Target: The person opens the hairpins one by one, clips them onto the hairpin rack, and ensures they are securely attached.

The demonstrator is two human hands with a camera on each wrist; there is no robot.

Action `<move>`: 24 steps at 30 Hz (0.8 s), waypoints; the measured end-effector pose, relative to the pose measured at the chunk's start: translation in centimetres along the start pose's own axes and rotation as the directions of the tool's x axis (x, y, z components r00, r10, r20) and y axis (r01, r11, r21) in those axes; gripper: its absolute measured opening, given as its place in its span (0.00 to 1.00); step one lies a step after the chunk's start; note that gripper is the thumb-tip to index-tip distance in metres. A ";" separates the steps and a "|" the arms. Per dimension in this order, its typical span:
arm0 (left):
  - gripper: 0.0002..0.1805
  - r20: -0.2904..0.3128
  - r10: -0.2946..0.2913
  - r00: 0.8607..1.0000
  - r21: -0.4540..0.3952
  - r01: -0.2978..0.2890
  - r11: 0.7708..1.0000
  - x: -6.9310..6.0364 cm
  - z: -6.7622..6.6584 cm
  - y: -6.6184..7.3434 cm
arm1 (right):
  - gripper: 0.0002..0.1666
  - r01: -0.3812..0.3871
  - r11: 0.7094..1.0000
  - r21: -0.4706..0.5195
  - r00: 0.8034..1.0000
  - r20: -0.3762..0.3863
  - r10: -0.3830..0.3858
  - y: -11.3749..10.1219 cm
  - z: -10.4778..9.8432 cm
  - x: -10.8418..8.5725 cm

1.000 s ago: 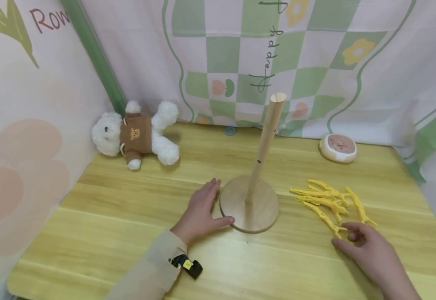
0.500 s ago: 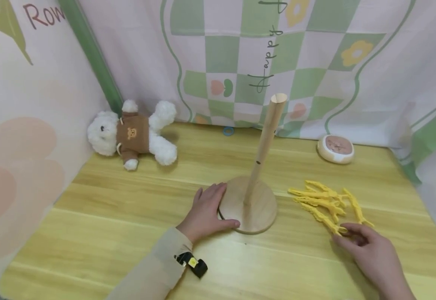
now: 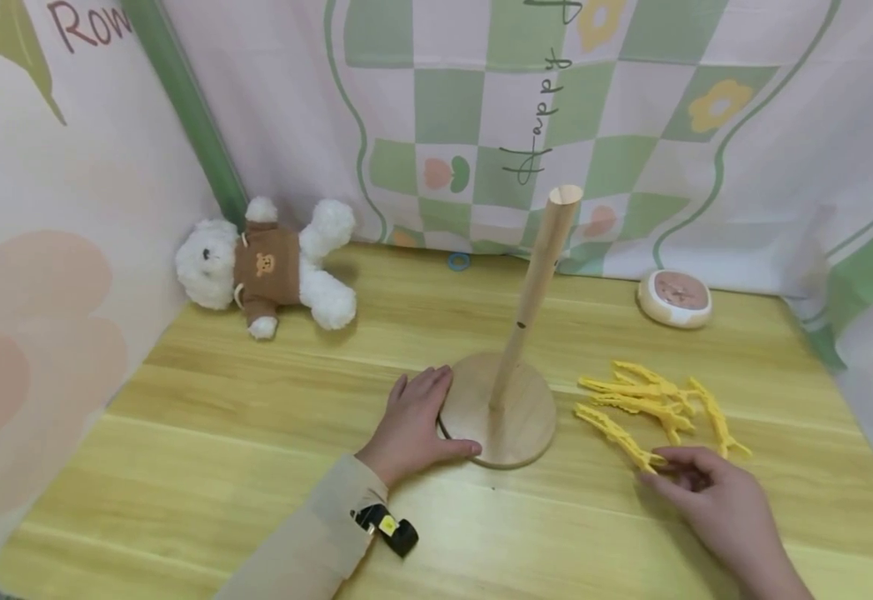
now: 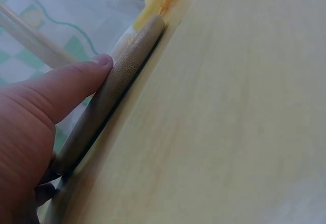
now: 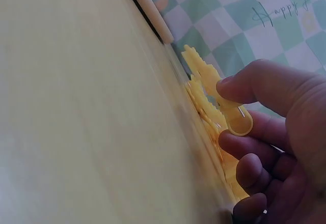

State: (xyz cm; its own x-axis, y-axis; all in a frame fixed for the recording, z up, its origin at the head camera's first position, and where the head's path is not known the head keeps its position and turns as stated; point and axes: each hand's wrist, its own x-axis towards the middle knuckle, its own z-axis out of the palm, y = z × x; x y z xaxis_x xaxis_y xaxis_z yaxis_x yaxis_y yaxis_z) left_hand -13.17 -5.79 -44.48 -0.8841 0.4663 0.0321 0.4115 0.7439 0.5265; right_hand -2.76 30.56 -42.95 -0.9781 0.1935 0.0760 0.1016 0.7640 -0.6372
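Observation:
A wooden stand stands upright near the table's middle, with a round base [image 3: 526, 425] and a tall post [image 3: 536, 283]. My left hand [image 3: 410, 429] rests against the base's left and front rim. Its thumb [image 4: 81, 79] lies straight on the rim in the left wrist view. My right hand [image 3: 721, 500] pinches the forked end of a long, toothed yellow hair clip [image 3: 612, 433] between thumb and finger. The right wrist view shows the rounded end of that clip [image 5: 238, 119] below the thumb. Several more yellow clips [image 3: 646, 400] lie heaped just beyond it.
A white plush toy [image 3: 267, 267] in a brown top lies at the back left. A small round-cornered clock-like device [image 3: 675, 298] sits at the back right. Near the curtain [image 3: 447, 108] lies a blue ring [image 3: 459, 262]. All rest on a wooden table [image 3: 241, 450].
My left hand has moved right, onto the base's rim. My right hand has pinched one yellow clip and drawn it left, away from the heap.

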 end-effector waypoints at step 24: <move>0.62 -0.015 0.009 1.000 0.013 -0.009 1.000 0.0 0.1 -0.1 | 0.17 0.122 0.992 0.042 0.992 0.020 -0.123 -2.4 2.0 0.2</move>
State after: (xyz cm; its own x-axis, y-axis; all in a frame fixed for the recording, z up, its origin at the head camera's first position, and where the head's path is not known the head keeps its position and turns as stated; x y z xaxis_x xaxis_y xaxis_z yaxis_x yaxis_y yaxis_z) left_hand -13.20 -5.82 -44.61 -0.8835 0.4658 0.0498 0.4222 0.7457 0.5154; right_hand -3.60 27.52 -42.89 -0.9866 0.0858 0.1390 -0.0266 0.7553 -0.6548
